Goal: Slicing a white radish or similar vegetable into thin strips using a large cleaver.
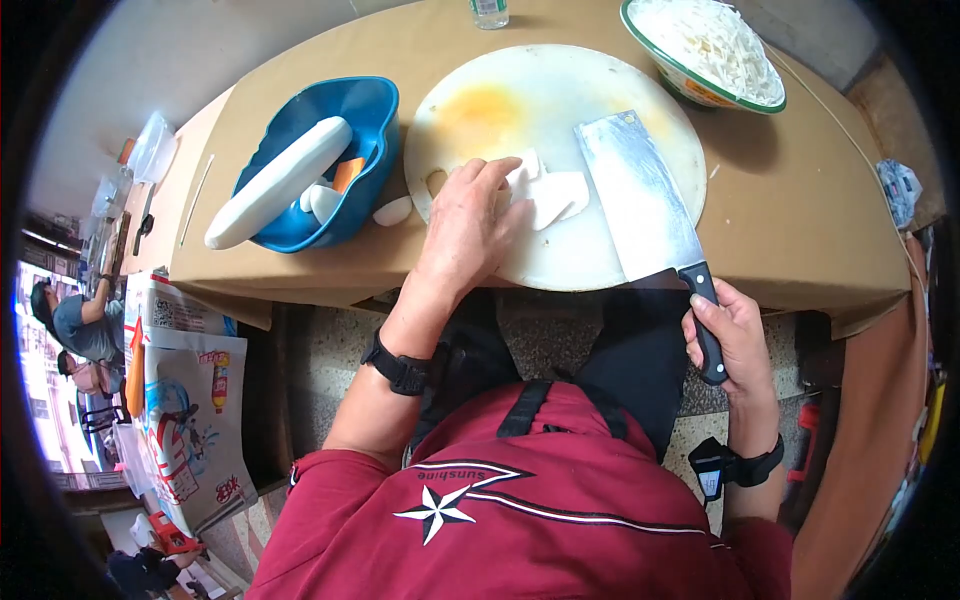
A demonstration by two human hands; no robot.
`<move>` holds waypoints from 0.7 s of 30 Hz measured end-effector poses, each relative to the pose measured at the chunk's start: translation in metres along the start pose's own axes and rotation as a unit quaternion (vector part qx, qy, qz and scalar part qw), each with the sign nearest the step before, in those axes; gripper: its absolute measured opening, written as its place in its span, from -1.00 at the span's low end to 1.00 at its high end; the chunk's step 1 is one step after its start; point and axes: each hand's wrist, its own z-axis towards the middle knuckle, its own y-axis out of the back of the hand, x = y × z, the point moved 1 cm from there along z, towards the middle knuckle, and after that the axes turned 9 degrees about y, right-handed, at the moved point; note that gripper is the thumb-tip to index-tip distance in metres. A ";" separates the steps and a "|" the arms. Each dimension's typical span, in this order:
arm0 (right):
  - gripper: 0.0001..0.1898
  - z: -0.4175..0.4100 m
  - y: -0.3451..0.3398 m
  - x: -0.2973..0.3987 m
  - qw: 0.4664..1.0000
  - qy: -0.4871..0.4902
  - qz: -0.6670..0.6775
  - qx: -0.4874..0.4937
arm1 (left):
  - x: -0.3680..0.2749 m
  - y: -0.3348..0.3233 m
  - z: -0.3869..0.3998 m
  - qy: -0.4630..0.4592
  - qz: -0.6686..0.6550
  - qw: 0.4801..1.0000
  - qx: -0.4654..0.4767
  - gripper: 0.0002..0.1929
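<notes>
On the round white cutting board, my left hand reaches over several pale slices of peeled white radish. Its thumb and index finger are spread at the slices' near side, and the other fingertips are partly hidden, so a grip on a slice cannot be made out. My right hand is closed around the black handle of a cleaver. The cleaver's broad blade lies flat-side up over the right part of the board, to the right of the slices.
Left of the board, a blue plastic basin holds a long peeled radish, white pieces and an orange piece. A white end piece lies beside it. A green-rimmed bowl heaped with white shreds and a bottle stand farther back.
</notes>
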 end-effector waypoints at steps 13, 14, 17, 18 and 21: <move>-0.70 0.006 0.000 -0.008 1.000 -0.006 0.022 0.001 | 0.000 0.009 0.021 0.040 -0.053 0.995 0.078 -0.61; -0.70 0.006 0.000 -0.008 1.000 -0.007 0.020 -0.002 | 0.001 0.008 0.020 0.040 -0.053 0.995 0.078 -0.61; -0.70 0.007 0.002 -0.010 1.000 -0.006 0.018 0.001 | 0.001 0.007 0.017 0.029 -0.090 0.995 0.011 -0.73; -0.70 0.007 0.002 -0.010 1.000 -0.007 0.018 0.002 | -0.003 0.005 0.015 -0.037 -0.054 0.996 -0.058 -0.77; -0.70 0.007 0.001 -0.009 1.000 0.002 0.020 0.006 | -0.012 -0.010 0.008 -0.150 0.031 0.976 -0.152 -0.79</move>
